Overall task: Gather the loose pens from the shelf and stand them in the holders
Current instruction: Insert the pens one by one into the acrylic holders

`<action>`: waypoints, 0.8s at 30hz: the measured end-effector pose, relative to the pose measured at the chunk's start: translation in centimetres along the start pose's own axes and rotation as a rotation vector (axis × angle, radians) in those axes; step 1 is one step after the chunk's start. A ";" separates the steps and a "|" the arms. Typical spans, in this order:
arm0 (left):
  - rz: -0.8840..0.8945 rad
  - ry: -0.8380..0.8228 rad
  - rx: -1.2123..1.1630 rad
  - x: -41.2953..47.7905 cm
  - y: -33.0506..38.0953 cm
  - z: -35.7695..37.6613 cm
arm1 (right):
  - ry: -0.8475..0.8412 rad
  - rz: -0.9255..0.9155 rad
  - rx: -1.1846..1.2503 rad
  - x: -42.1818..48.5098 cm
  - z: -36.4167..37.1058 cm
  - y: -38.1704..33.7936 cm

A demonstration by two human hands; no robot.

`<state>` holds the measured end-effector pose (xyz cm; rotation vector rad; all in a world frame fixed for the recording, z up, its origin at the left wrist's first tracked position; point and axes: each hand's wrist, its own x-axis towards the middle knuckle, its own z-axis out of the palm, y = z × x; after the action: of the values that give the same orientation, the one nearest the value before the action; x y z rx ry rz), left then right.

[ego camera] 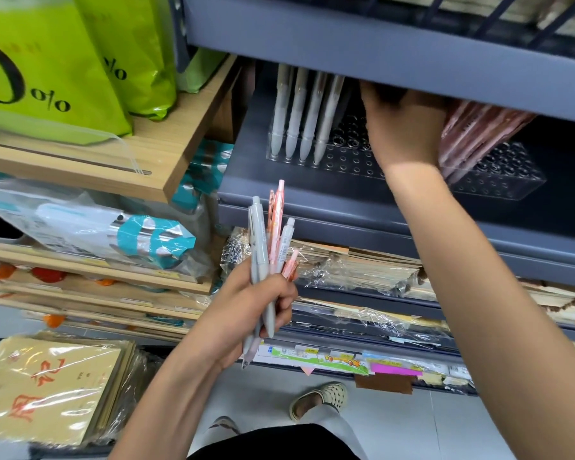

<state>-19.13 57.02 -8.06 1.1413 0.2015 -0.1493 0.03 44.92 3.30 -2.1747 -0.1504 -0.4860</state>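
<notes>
My left hand (249, 313) grips a bundle of pens (268, 247), grey, white and pink, held upright below the grey shelf (312, 200). On that shelf a clear holder (342, 157) with rows of round holes carries several pale grey pens (306, 114) standing at its left end. A second clear holder (502, 174) to the right carries pink pens (475, 131) leaning left. My right hand (402, 127) reaches deep into the shelf between the two pen groups. Its fingertips are hidden in the dark under the upper shelf, so any object in it cannot be seen.
The upper grey shelf (379, 51) overhangs closely above the holders. Green bags (47, 68) sit on a wooden shelf (166, 151) at left, with packaged goods (120, 234) below. Wrapped notebooks (362, 267) fill lower shelves, and a paper stack (54, 386) lies at bottom left.
</notes>
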 end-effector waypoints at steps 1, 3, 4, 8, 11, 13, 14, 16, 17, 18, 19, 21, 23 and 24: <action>-0.001 -0.005 0.009 -0.1 0.0 -0.1 | 0.005 -0.013 0.058 -1.1 -0.2 -0.2; -0.007 -0.015 0.032 -0.2 0.0 -0.2 | -0.147 -0.021 0.215 -4.0 -0.7 -0.1; -0.010 -0.017 0.043 -0.2 -0.1 -0.2 | -0.274 -0.021 0.245 -5.8 -1.0 0.0; -0.018 -0.063 0.081 -0.2 -0.3 0.0 | -0.650 0.019 0.368 -9.7 -1.5 0.8; -0.008 -0.116 0.099 -0.2 -0.4 0.4 | -0.688 0.122 0.484 -9.8 -2.0 1.4; -0.006 -0.136 0.110 -0.1 -0.5 0.7 | -0.709 0.158 0.479 -9.8 -2.6 1.8; -0.006 -0.144 0.110 0.1 -0.6 0.9 | -0.709 0.161 0.480 -9.8 -3.0 2.1; -0.010 -0.157 0.107 0.3 -0.7 1.4 | -0.659 0.152 0.577 -9.7 -4.1 2.7; -0.018 -0.165 0.112 0.5 -0.8 1.7 | -0.606 0.143 0.651 -9.7 -4.7 3.0; -0.025 -0.176 0.122 0.8 -1.0 2.0 | -0.534 0.140 0.719 -9.6 -5.4 3.4; -0.039 -0.188 0.131 1.0 -1.2 2.3 | -0.452 0.138 0.771 -9.6 -6.1 3.9; -0.064 -0.216 0.140 1.4 -1.6 3.2 | -0.271 0.140 0.825 -9.4 -7.7 5.1; -0.077 -0.233 0.141 1.6 -1.8 4.4 | -0.087 0.145 0.848 -8.9 -9.4 6.3; -0.081 -0.237 0.139 1.8 -2.0 5.0 | 0.000 0.147 0.858 -8.6 -10.3 6.9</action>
<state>-17.41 51.62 -8.19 1.2428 0.0271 -0.3724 -8.90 33.16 0.35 -1.3326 -0.1596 -0.2618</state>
